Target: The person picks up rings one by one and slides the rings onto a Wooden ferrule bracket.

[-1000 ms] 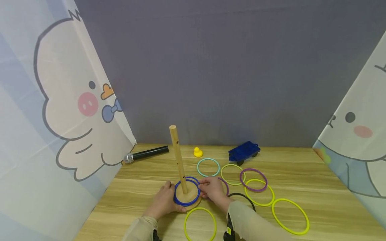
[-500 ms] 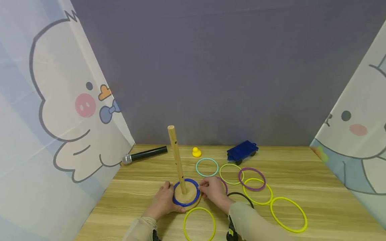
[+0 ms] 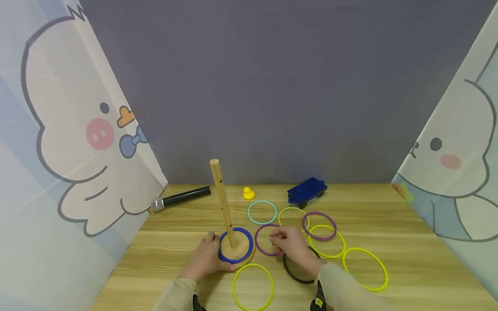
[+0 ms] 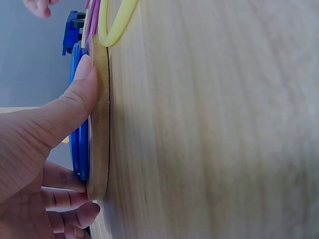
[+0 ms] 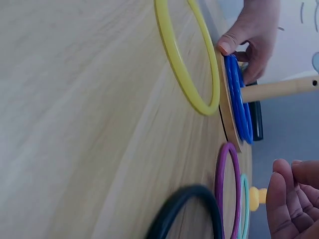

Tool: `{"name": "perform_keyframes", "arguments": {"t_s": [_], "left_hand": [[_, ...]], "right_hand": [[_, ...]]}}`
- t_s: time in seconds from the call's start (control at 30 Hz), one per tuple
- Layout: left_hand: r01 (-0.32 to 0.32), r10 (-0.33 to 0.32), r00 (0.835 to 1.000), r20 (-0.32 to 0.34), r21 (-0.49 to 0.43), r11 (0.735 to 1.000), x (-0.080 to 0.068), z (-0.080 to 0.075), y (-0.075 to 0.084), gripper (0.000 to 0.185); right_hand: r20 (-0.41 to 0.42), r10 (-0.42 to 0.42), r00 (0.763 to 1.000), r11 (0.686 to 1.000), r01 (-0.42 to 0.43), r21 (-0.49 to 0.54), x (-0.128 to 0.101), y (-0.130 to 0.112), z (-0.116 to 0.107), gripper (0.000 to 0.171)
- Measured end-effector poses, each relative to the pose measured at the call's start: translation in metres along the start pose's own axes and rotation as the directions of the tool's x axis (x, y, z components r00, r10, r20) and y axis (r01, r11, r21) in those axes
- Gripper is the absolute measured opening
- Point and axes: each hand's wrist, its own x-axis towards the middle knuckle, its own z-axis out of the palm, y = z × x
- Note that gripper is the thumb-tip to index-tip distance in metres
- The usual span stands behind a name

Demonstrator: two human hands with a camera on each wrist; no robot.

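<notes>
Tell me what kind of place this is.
Probably a staged tabletop play or recording corner, not a lived-in room: a wooden table with a ring-toss peg and loose plastic rings, cartoon-print curtains on both sides, and a plain grey backdrop.

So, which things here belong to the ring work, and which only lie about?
In the work:
wooden peg stand, held at its base by the left hand
blue rings on the peg
purple ring, at the right hand
other loose rings

Lying about:
microphone
yellow duck
blue toy cart
</notes>
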Motion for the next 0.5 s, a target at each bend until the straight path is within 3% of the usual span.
{"name": "perform_keyframes", "arguments": {"t_s": [0.5], "left_hand": [[0.002,-0.002,1.0,0.005,-0.007,1.0,0.003,0.002,-0.003,0.111]], "right_hand": [[-0.038,0.058,0.998,0.991,-0.053,0.119,-0.03,0.009,-0.054,0.02]]}}
